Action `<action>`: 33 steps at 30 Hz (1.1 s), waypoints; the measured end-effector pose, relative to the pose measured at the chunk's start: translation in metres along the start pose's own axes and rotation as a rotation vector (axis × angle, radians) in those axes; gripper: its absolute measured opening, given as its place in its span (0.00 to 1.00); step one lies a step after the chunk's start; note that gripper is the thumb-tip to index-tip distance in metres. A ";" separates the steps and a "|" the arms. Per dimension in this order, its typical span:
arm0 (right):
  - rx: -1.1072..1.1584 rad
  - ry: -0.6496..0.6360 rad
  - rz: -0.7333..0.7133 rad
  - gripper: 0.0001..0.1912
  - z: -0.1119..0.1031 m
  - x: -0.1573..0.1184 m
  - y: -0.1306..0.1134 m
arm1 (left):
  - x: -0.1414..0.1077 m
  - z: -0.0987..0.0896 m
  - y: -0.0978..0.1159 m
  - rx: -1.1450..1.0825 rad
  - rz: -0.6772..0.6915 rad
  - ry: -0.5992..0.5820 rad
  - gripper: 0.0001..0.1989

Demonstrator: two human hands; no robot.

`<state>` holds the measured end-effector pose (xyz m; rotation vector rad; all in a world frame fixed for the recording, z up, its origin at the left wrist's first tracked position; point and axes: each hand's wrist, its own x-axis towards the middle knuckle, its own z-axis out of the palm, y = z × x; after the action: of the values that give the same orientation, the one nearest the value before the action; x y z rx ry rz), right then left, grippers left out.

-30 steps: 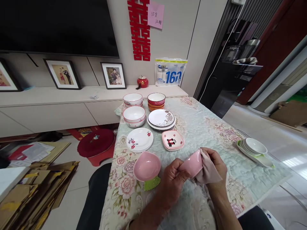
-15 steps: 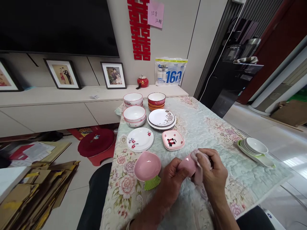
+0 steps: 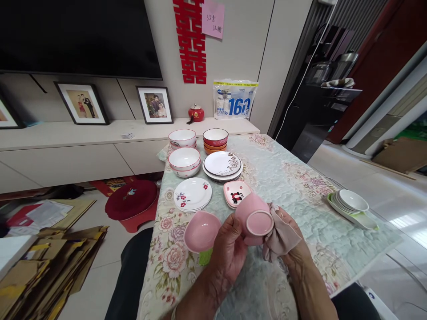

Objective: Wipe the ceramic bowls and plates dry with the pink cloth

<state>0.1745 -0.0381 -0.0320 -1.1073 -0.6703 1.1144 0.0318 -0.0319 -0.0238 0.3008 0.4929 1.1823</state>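
Desk [image 3: 267, 171]: floral quilted cover with soft folds; a bowl set down on a ridge might rock or tip.
Red cutout [image 3: 193, 44]: paired double-happiness characters on the wall, readable.
Bag [image 3: 235, 101]: clear plastic with a yellow strip, a large blue "160" and smaller print too fine to read for certain.
Left hand [image 3: 228, 251]: fingers clamped on the side of the held pink bowl [image 3: 259, 223]. Glaze looks slick, so a loose pinch during turning could let it slip.
Right hand [image 3: 298, 253]: fingers closed on the cloth, partly hidden by it, at the bowl's other side.
Held pink bowl: aloft between both hands, tilted, foot ring towards the head camera. If dropped, it could chip against the second pink bowl or the square dish, both near.
Cloth [image 3: 282, 236]: bunched against the bowl, a loose corner hanging; smooth fabric between skin and glaze would weaken the right-hand grip, and a hard tug could twist the bowl free.
Second pink bowl [image 3: 201, 232]: upright on the desk beside the left hand; a careless elbow or forearm could shove it.
Pink note [image 3: 212, 18]: handwritten "35", other characters unclear.
Square dish [image 3: 236, 192]: animal picture, tiny lettering unclear.
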 end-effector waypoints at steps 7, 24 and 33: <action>0.103 0.083 0.051 0.24 0.001 -0.007 -0.011 | 0.003 -0.003 -0.004 0.005 -0.115 0.048 0.15; -0.856 -0.126 -0.537 0.16 0.020 -0.040 -0.024 | -0.012 0.003 0.004 0.052 -0.219 -0.164 0.22; -0.716 0.374 -0.555 0.16 0.004 -0.045 -0.033 | -0.008 -0.002 0.003 -0.040 -0.444 -0.246 0.35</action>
<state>0.1672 -0.0797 0.0044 -1.5476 -1.0274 0.1612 0.0261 -0.0388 -0.0223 0.2799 0.2983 0.7104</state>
